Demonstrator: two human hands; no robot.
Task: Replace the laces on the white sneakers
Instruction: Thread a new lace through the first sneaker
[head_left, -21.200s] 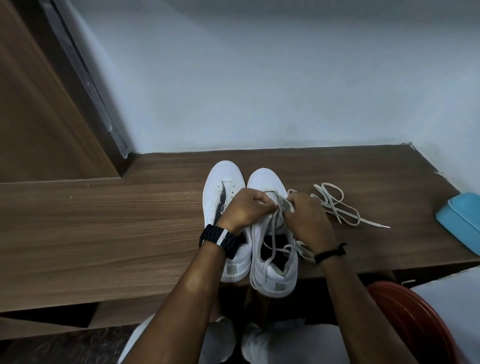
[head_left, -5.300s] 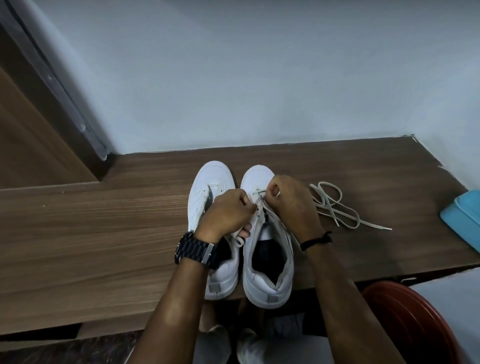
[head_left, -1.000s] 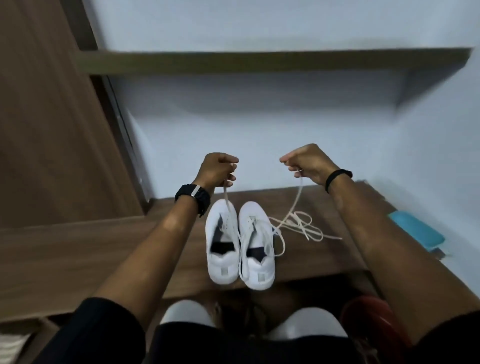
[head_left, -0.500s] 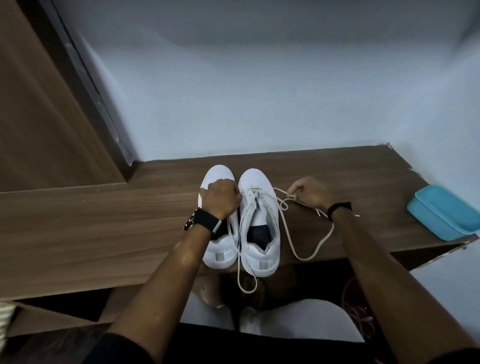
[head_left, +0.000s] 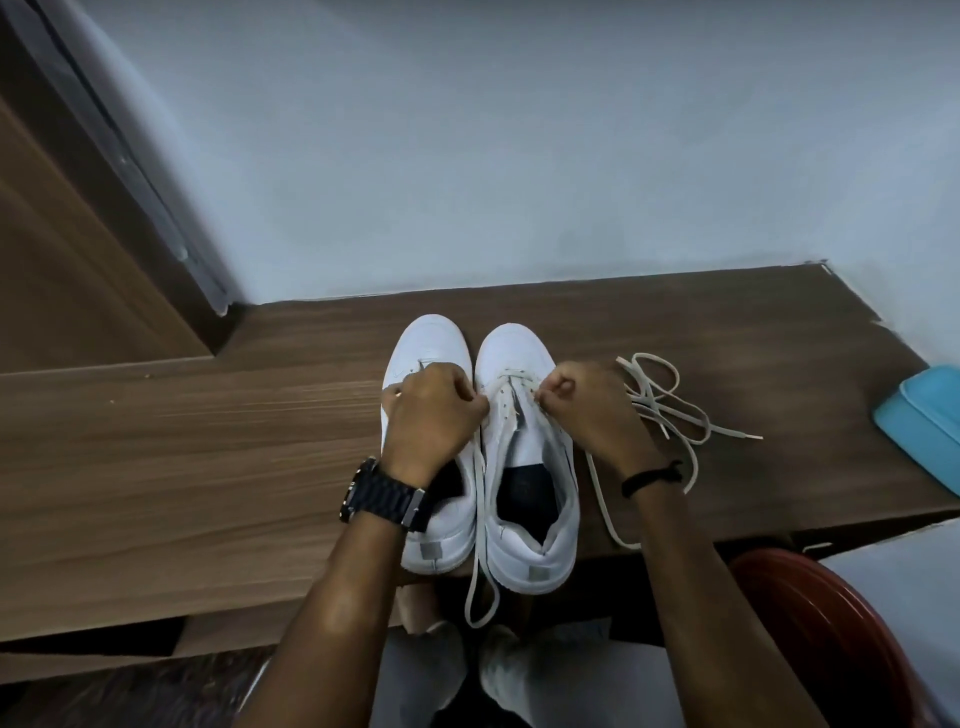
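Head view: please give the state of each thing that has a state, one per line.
Right sneaker: partly laced, ends loose.
Left sneaker: standing beside it, lacing hidden.
Lace in work: one end hangs over the edge.
Spare lace: loose, tangled.
Left hand: pinching lace.
Right hand: pinching lace.
Blue box: closed.

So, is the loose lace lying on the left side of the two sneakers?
No, the loose lace lies on the wooden shelf to the right of the sneakers.

Two white sneakers (head_left: 480, 447) side by side on wooden shelf (head_left: 182, 441), toes toward wall, left hand (head_left: 431, 410) and right hand (head_left: 587, 405) pinching lace (head_left: 480, 525) at right sneaker's eyelets, spare lace (head_left: 670, 410) loose just right, blue box (head_left: 919, 421) at far right edge.
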